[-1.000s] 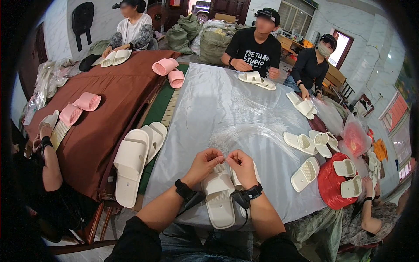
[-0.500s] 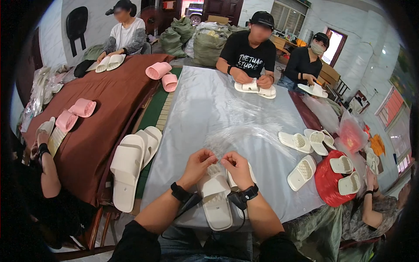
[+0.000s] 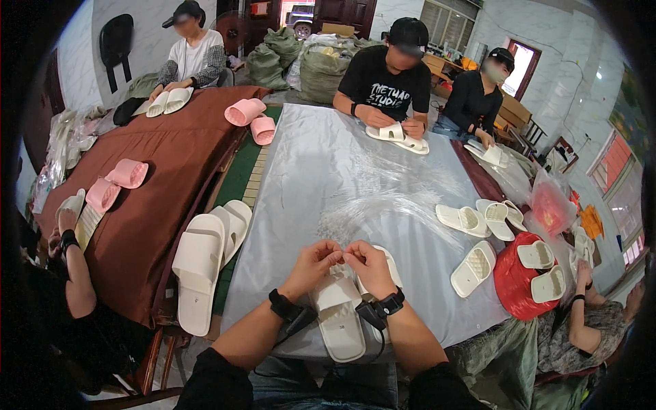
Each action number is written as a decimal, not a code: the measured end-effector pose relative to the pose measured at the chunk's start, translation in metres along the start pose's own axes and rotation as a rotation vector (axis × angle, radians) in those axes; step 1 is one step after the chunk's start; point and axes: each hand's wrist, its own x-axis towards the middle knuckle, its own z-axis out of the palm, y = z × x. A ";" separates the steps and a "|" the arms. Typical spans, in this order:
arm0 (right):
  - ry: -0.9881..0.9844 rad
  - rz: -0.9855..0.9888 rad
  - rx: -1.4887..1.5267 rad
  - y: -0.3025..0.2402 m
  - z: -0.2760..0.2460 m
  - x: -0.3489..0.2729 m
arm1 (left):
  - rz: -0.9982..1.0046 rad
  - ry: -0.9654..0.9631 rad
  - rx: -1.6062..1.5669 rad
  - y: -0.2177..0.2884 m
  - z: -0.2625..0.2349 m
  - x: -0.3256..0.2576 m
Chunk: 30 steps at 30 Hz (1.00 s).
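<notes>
A cream slide slipper lies on the table in front of me, its toe end toward my hands. Beside it on the right is a second slipper, partly covered by my right hand and wrist. My left hand and my right hand meet just above the far end of the first slipper. Thumbs and fingertips are pinched together on both hands, almost touching. Whatever is between them is too small or too clear to make out. Beyond my hands spreads a loose heap of thin clear plastic strands.
A grey-covered table carries more cream slippers at right, near a red bundle with slippers on it. Another cream pair sits left. Pink slippers rest on a brown-covered table. Several co-workers handle slippers around the tables.
My hands have drawn slightly closer together, fingertips now almost meeting. At the right rear, a co-worker's slipper has been lowered.
</notes>
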 end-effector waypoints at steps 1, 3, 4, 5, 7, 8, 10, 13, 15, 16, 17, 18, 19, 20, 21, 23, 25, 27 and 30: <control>-0.005 0.000 -0.019 0.001 0.000 0.000 | 0.034 -0.016 -0.054 -0.002 0.000 0.000; -0.018 0.025 -0.040 -0.002 -0.001 0.000 | 0.026 -0.003 -0.017 0.002 0.000 -0.002; -0.029 0.051 -0.063 -0.003 -0.001 0.000 | 0.017 0.008 0.021 0.005 0.000 -0.003; -0.029 0.053 -0.063 -0.003 -0.001 -0.001 | 0.015 0.008 0.020 0.005 0.000 -0.003; -0.011 0.004 -0.031 -0.001 -0.002 0.000 | 0.038 0.012 -0.026 0.004 0.001 -0.002; -0.010 0.004 -0.032 0.000 -0.003 0.000 | 0.039 0.010 -0.027 0.003 0.002 -0.002; 0.044 0.006 0.015 0.001 -0.004 0.001 | 0.058 0.072 -0.062 0.001 0.002 0.000; 0.056 -0.068 -0.151 -0.017 -0.015 0.002 | 0.063 0.170 -0.019 -0.003 -0.008 0.005; 0.070 -0.157 -0.300 -0.044 -0.024 -0.004 | 0.065 0.205 -0.038 -0.003 -0.012 0.007; 0.088 -0.203 -0.386 -0.056 -0.028 -0.010 | 0.069 0.235 -0.051 -0.003 -0.013 0.008; 0.104 -0.250 -0.472 -0.066 -0.033 -0.016 | 0.064 0.229 -0.060 -0.002 -0.014 0.009; -0.010 -0.218 -0.538 -0.070 -0.042 -0.026 | 0.082 0.231 -0.056 -0.001 -0.015 0.009; -0.014 -0.215 -0.546 -0.075 -0.047 -0.039 | 0.102 0.237 -0.053 0.000 -0.016 0.009; -0.166 -0.103 -0.545 -0.080 -0.050 -0.054 | 0.102 0.238 -0.063 0.000 -0.018 0.008; -0.311 0.009 -0.546 -0.082 -0.052 -0.068 | 0.103 0.234 -0.080 0.001 -0.017 0.009; -0.383 -0.045 -0.602 -0.079 -0.051 -0.096 | 0.114 0.234 -0.102 0.004 -0.016 0.009; -0.454 -0.094 -0.661 -0.077 -0.047 -0.112 | 0.123 0.230 -0.101 0.006 -0.015 0.008; -0.412 -0.112 -0.751 -0.070 -0.036 -0.120 | 0.147 0.220 -0.105 0.005 -0.013 0.008; -0.375 -0.114 -0.753 -0.063 -0.019 -0.116 | 0.193 0.172 -0.114 -0.001 -0.012 0.008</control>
